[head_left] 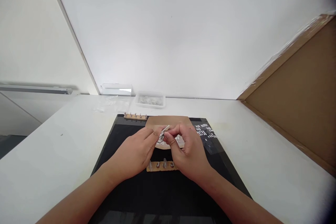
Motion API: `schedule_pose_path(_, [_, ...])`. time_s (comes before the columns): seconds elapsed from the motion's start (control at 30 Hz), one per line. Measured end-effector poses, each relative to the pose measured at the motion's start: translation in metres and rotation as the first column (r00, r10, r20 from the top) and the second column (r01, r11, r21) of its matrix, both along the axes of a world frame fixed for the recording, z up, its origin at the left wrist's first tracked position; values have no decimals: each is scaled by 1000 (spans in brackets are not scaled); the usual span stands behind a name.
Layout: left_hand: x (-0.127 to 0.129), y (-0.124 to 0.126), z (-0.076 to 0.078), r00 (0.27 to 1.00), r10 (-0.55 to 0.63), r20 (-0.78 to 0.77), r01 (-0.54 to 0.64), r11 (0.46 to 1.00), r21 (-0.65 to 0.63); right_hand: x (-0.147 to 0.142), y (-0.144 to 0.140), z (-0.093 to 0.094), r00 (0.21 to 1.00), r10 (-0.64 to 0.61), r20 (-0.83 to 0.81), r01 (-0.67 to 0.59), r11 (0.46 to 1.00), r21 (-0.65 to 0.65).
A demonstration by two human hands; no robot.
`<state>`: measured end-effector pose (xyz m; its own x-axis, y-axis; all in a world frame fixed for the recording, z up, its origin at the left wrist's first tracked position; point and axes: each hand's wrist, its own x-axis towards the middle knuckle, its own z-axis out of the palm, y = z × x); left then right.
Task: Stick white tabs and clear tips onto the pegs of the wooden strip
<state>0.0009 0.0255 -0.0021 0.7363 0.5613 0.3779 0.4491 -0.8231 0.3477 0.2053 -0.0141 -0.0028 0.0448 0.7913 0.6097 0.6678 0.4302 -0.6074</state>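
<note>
Over a brown paper sheet (168,120), both hands meet with their fingertips close together. My left hand (138,148) is closed, its thumb and fingers at a small pale strip (165,129). From the other side, my right hand (187,150) pinches at the same strip with thumb and forefinger. The fingers partly hide the strip, so its exact kind is unclear. Small white pieces (160,141) lie on the paper just under the fingertips. Nearer me is a cardboard strip (154,168) bearing metal clips and clear slivers; my right hand covers its right end.
The black mat (157,196) lies on a white table (65,161). At its back left is another cardboard strip with clips (135,116); at right, rows of white pieces (202,129). Behind stand a clear plastic tray (150,105), plastic bags (112,104) and, right, a cardboard panel (294,101).
</note>
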Motion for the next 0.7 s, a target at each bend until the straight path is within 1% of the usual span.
schedule_pose_path(0.1, [0,-1,1,1000,8,-1,-8,1000,30,-1,-1,2,1000,-17,-26,17,1000,6])
schedule_pose_path(0.23, [0,-1,2,1000,5,-16,-4,999,49,-1,-1,1,1000,15,12,-15,1000,-8])
schedule_pose_path(0.3, [0,-1,2,1000,5,-8,-5,999,52,-1,0,0,1000,6,-15,-6,1000,-13])
schedule_pose_path(0.4, [-1,-2,4,1000,15,-8,-15,999,38,-2,0,0,998,4,-55,-5,1000,-13])
schedule_pose_path(0.53, [-1,-2,4,1000,14,0,-14,1000,-7,-3,0,-1,999,46,-2,-46,998,-35])
schedule_pose_path(0.63, [-2,0,1,999,52,-4,-52,998,-21,-2,1,-2,999,31,-21,-32,999,-20])
schedule_pose_path(0.7, [-2,3,-3,991,113,-72,-114,993,-7,0,1,-3,1000,26,-10,-26,1000,2])
